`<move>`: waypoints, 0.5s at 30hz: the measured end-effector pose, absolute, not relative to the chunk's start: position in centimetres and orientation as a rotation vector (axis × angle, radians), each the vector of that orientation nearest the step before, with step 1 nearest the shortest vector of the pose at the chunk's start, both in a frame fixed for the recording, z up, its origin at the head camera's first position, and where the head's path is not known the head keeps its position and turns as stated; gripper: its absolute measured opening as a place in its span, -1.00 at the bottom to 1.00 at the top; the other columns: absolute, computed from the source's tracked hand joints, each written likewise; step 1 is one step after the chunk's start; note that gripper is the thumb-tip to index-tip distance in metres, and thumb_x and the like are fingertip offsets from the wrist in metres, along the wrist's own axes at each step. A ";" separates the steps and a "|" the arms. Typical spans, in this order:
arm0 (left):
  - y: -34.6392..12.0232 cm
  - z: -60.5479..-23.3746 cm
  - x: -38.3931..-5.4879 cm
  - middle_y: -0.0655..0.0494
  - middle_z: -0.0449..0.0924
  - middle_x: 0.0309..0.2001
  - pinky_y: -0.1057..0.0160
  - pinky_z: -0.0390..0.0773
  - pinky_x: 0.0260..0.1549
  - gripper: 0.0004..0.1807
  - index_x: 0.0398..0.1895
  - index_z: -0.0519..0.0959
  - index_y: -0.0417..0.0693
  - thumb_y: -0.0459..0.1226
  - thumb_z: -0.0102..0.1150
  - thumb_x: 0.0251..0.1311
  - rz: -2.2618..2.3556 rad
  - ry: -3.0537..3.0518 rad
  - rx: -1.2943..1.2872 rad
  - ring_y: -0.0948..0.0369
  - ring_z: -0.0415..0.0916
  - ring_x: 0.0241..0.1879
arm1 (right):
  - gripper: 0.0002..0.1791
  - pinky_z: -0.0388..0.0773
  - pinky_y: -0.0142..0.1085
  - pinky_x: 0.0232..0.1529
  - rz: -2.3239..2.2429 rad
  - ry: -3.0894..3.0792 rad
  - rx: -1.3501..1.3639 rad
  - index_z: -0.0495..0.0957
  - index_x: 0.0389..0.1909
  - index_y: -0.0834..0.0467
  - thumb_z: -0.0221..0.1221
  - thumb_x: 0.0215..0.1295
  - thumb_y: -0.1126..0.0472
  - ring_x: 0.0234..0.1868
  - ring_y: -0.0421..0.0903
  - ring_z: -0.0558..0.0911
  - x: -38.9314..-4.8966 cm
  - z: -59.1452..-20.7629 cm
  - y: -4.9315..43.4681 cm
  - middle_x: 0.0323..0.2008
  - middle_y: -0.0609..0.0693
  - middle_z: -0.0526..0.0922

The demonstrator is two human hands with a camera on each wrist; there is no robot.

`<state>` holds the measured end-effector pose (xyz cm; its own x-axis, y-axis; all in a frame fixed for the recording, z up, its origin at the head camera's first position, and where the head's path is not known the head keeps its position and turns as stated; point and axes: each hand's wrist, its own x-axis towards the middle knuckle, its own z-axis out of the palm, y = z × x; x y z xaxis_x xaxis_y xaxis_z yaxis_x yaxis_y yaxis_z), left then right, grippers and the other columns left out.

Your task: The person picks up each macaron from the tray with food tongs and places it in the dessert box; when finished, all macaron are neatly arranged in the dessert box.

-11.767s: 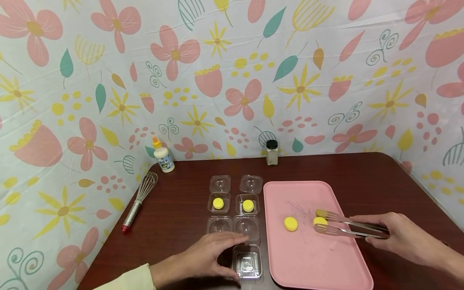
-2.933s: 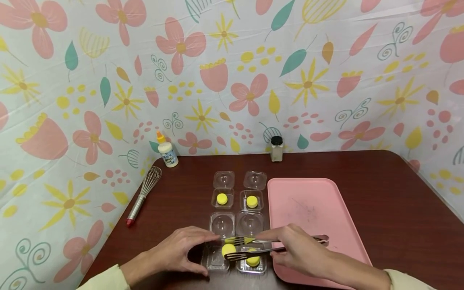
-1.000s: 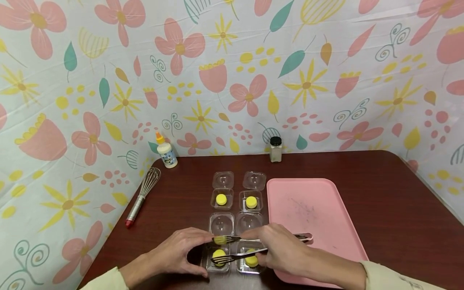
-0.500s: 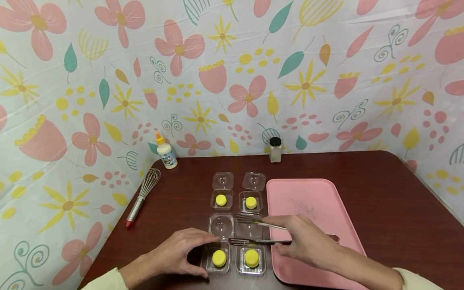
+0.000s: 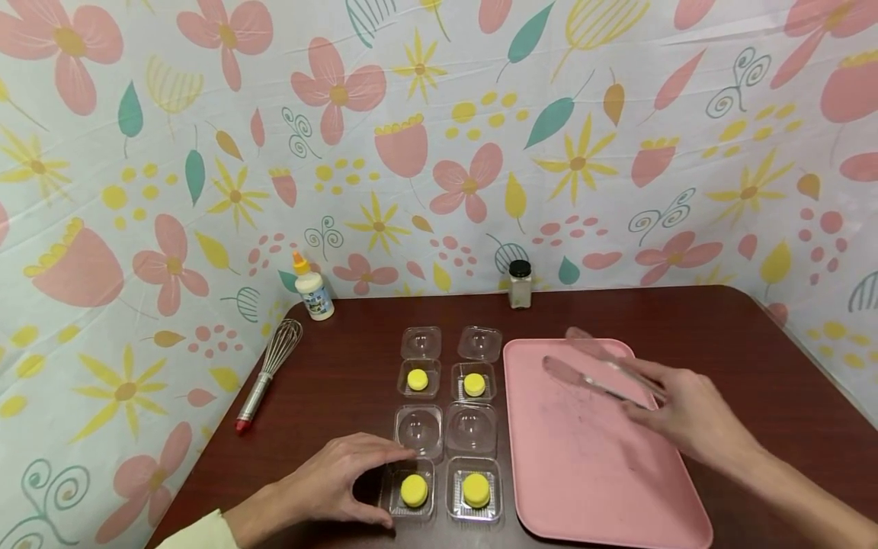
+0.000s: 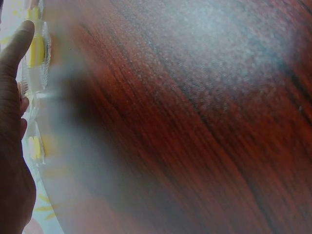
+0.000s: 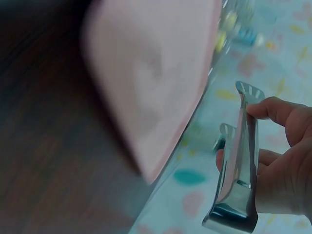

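In the head view my left hand (image 5: 336, 480) grips the front-left clear plastic box (image 5: 425, 512) with curved thumb and forefinger, and a yellow macaron (image 5: 414, 490) sits inside it. To its right, another lidded box (image 5: 495, 496) holds a macaron (image 5: 476, 489). Behind them stand two more boxes with one macaron each (image 5: 417, 380); all the lids are folded back. Over the pink tray (image 5: 583, 488), my right hand (image 5: 700, 419) holds metal tongs (image 5: 593, 381), blurred, with nothing between the tips. The right wrist view shows the tongs (image 7: 251, 146) between thumb and fingers.
A whisk (image 5: 270, 374) lies along the table's left edge. At the back stand a glue bottle (image 5: 315, 293) on the left and a small black-capped jar (image 5: 520, 286) near the middle. A flowered cloth (image 5: 439, 152) hangs behind the table (image 5: 727, 343).
Two macarons have left the tray; the front boxes now hold one each. The tongs released the last one into the front-left box, then swung right over the tray. The left hand barely moved lately.
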<state>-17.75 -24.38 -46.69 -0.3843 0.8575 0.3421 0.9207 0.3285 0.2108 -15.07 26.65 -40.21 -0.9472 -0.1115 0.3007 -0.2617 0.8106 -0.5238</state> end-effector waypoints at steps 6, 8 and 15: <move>-24.5 -46.7 -17.7 0.24 0.61 0.31 0.10 0.62 0.19 -0.05 0.48 0.52 0.02 0.26 0.55 0.08 -0.548 -2.413 -1.634 0.25 0.58 0.26 | -0.27 0.38 -0.12 -0.43 0.731 -2.713 0.087 0.57 0.30 0.39 0.56 0.15 0.14 -0.48 -0.01 0.42 -16.0 -41.5 31.4 -0.67 -0.12 0.43; -24.5 -46.7 -17.7 0.24 0.61 0.31 0.10 0.62 0.19 -0.05 0.48 0.51 0.04 0.26 0.55 0.08 -0.544 -2.408 -1.633 0.25 0.58 0.26 | -0.27 0.32 -0.16 -0.49 0.713 -2.700 0.051 0.56 0.29 0.41 0.54 0.17 0.14 -0.54 -0.04 0.37 -16.1 -42.0 32.6 -0.71 -0.11 0.35; -24.3 -46.7 -17.7 0.23 0.62 0.30 0.11 0.62 0.18 -0.07 0.47 0.52 0.00 0.24 0.56 0.10 -0.551 -2.385 -1.652 0.25 0.59 0.25 | -0.25 0.43 0.05 -0.47 0.688 -2.724 -0.067 0.51 0.32 0.44 0.49 0.22 0.09 -0.40 0.32 0.61 -16.3 -43.1 35.9 -0.62 0.14 0.60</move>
<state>-17.73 -24.33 -46.68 -0.3621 0.8607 0.3579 0.9305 0.3106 0.1943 -16.29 35.93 -43.11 -0.9447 0.1243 0.3035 -0.0348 0.8822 -0.4696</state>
